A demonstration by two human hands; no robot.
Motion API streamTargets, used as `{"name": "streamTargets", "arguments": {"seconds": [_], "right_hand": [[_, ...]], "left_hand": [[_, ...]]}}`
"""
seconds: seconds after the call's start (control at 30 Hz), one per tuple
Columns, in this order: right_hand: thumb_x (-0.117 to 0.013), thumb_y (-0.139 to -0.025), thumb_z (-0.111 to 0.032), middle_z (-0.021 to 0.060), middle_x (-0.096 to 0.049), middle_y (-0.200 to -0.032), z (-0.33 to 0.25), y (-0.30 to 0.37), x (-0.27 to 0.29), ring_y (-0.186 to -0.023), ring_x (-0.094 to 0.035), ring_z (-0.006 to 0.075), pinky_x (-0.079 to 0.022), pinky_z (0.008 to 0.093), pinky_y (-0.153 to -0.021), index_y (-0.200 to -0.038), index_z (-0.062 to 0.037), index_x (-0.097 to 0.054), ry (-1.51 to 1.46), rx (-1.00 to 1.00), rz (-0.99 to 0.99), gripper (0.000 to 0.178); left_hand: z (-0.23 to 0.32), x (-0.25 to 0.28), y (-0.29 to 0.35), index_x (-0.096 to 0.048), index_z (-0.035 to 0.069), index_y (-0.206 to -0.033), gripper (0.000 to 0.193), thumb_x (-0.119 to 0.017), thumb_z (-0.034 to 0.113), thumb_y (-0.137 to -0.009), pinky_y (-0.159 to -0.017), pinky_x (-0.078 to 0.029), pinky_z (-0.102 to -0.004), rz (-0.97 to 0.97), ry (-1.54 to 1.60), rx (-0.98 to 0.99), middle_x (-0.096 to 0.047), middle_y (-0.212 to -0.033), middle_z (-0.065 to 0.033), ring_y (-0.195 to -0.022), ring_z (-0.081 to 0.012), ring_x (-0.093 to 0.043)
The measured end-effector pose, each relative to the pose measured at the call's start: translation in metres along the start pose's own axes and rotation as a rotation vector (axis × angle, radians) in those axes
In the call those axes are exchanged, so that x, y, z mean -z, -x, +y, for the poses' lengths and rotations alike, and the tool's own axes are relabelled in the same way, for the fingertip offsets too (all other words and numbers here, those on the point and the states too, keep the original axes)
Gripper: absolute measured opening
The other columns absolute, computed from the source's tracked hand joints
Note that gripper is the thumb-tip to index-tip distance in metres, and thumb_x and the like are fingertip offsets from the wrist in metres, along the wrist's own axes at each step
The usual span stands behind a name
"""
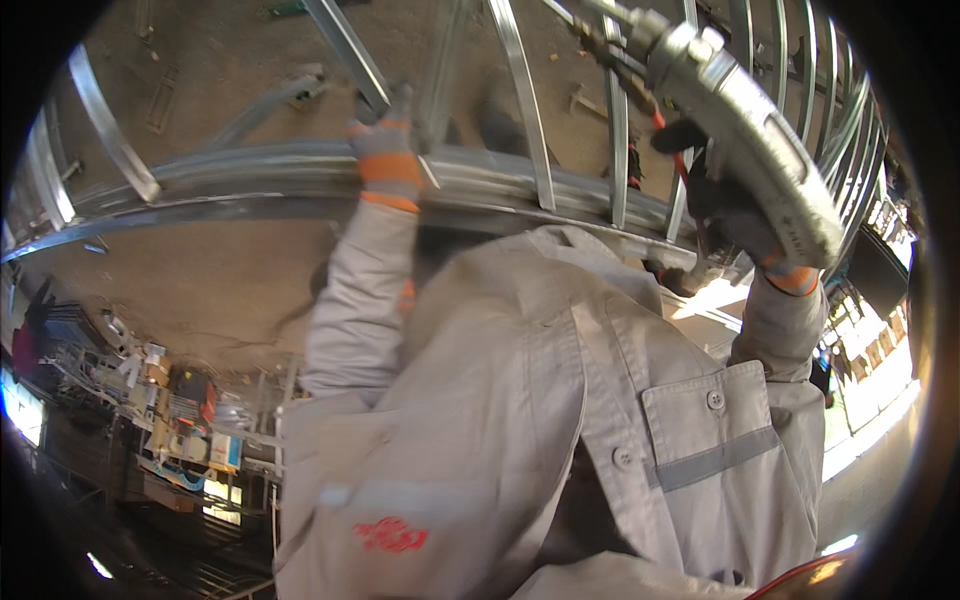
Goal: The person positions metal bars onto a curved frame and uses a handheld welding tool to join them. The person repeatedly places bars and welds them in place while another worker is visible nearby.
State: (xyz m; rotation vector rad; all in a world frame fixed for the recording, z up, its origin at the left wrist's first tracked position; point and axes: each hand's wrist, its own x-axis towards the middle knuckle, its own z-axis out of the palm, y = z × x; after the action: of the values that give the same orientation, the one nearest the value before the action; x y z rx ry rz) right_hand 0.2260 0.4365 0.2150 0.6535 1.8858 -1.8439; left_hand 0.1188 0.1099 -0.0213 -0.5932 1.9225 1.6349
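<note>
My left hand (388, 142), in a grey glove with orange bands, is closed around the lower end of a slanting galvanized metal bar (345, 50). The hand is just above the long curved metal rail (270, 170) that crosses in front of my body. My right hand (730, 205), in a dark glove with an orange cuff, grips a bulky silver-grey handheld power tool (755, 125). The tool points up and to the left, over the upright bars; its exact kind is unclear. An orange-red cord or hose (660, 120) shows beside it.
Several metal uprights, including one bar (522, 100), rise from the rail on both sides. A hammer (588, 102) lies on the brown floor (220, 290) beyond. At the lower left stands a cluttered area with boxes (225, 450) and racks. Bright openings show at the right.
</note>
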Motion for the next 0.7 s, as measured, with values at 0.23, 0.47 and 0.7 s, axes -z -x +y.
{"name": "streamTargets", "arguments": {"seconds": [0.23, 0.47, 0.7], "right_hand": [[-0.074, -0.081, 0.003, 0.0119, -0.069, -0.117, -0.006, -0.002, -0.008, -0.102, -0.067, 0.0169, -0.055, 0.0302, -0.083, -0.133, -0.0035, -0.060, -0.133, 0.149, 0.008, 0.055], [-0.073, -0.080, 0.004, 0.0095, -0.067, -0.125, -0.008, 0.000, -0.012, -0.104, -0.066, 0.0140, -0.053, 0.0288, -0.087, -0.139, -0.0034, -0.057, -0.144, 0.212, 0.010, 0.061], [-0.075, -0.080, 0.002, 0.0059, -0.071, -0.112, -0.014, -0.001, -0.016, -0.094, -0.065, 0.0109, -0.053, 0.0272, -0.083, -0.136, -0.0037, -0.059, 0.061, 0.204, 0.080, 0.059]], "left_hand": [[0.012, -0.006, 0.003, -0.059, 0.007, -0.123, 0.041, -0.064, 0.040, -0.099, -0.041, -0.043, -0.0296, -0.307, 0.325, 0.305, -0.063, -0.077, -0.0070, -0.049, -0.0184, -0.055], [0.044, -0.013, 0.020, -0.057, 0.008, -0.117, 0.041, -0.057, 0.046, -0.103, -0.035, -0.032, -0.0268, -0.571, 0.524, 0.255, -0.042, -0.062, 0.0014, -0.039, -0.0111, -0.040], [0.051, -0.013, 0.024, -0.057, 0.009, -0.115, 0.036, -0.046, 0.042, -0.108, -0.033, -0.027, -0.0267, -0.577, 0.428, 0.156, -0.035, -0.055, 0.0023, -0.037, -0.0095, -0.036]]}}
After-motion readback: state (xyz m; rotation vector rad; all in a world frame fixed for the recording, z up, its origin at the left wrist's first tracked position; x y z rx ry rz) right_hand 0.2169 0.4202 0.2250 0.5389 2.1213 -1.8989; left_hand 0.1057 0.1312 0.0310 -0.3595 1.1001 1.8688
